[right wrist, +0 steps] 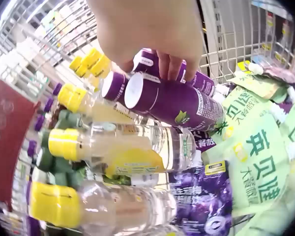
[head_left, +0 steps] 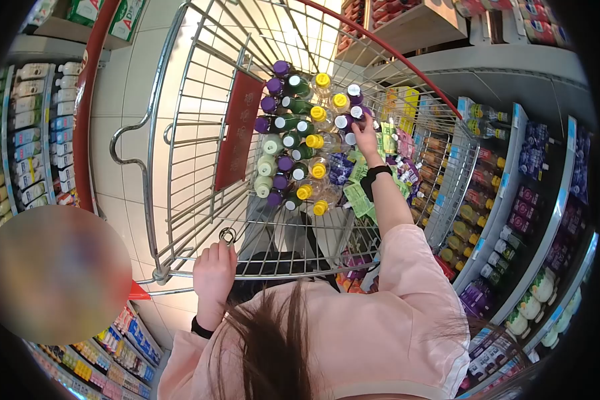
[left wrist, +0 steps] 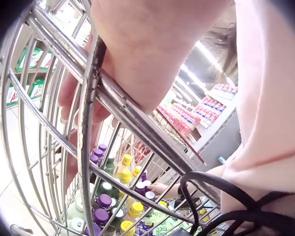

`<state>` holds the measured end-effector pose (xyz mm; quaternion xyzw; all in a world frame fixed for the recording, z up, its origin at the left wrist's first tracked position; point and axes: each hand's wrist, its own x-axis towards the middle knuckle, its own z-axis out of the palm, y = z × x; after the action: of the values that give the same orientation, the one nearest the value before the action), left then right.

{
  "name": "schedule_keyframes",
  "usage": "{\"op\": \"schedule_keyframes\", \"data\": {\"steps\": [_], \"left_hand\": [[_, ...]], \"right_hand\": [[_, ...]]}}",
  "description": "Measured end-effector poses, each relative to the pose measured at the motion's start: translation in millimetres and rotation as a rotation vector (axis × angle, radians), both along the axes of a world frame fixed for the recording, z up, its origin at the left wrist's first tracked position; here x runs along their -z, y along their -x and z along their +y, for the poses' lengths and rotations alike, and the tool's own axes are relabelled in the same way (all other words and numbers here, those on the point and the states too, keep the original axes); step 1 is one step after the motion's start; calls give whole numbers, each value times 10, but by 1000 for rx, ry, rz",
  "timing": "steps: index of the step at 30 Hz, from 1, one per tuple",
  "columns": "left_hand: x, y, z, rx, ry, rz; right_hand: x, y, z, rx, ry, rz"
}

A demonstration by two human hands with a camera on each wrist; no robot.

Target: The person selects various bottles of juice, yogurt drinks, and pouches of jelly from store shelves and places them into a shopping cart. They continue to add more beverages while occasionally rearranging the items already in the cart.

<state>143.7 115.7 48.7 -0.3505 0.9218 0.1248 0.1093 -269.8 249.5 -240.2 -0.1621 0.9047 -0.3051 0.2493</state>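
Observation:
My right hand (head_left: 365, 139) reaches into the shopping cart, its fingers (right wrist: 174, 67) curled on a purple bottle (right wrist: 182, 104) with a white cap. The bottle lies tilted beside other purple bottles, next to clear bottles with yellow caps (right wrist: 120, 150). Light-green pouches (right wrist: 258, 160) and a dark purple pouch (right wrist: 204, 199) lie close to its base. My left hand (head_left: 215, 270) rests over the cart's near metal rim (left wrist: 137, 123). In the left wrist view its fingers hang loosely past the rim, partly hidden by the wires.
Several rows of bottles with purple, green and yellow caps fill the middle of the cart, near a red panel (head_left: 239, 130). Drink shelves (head_left: 513, 213) stand close on the right. More shelves (head_left: 43, 127) line the left side beyond the tiled floor (head_left: 117, 157).

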Motion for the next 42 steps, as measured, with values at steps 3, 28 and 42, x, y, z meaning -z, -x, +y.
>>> {"op": "schedule_keyframes", "data": {"steps": [3,28,42], "left_hand": [[2,-2,2,-14,19,22],[578,884,1572,625,-122,106],[606,1150,1658,724,-306,1]], "right_hand": [[46,132,241,-114,11,-186],[-2001,-2027,2617,-86,-171,868],[-1915,-2269,2937,-118,118,604]]}}
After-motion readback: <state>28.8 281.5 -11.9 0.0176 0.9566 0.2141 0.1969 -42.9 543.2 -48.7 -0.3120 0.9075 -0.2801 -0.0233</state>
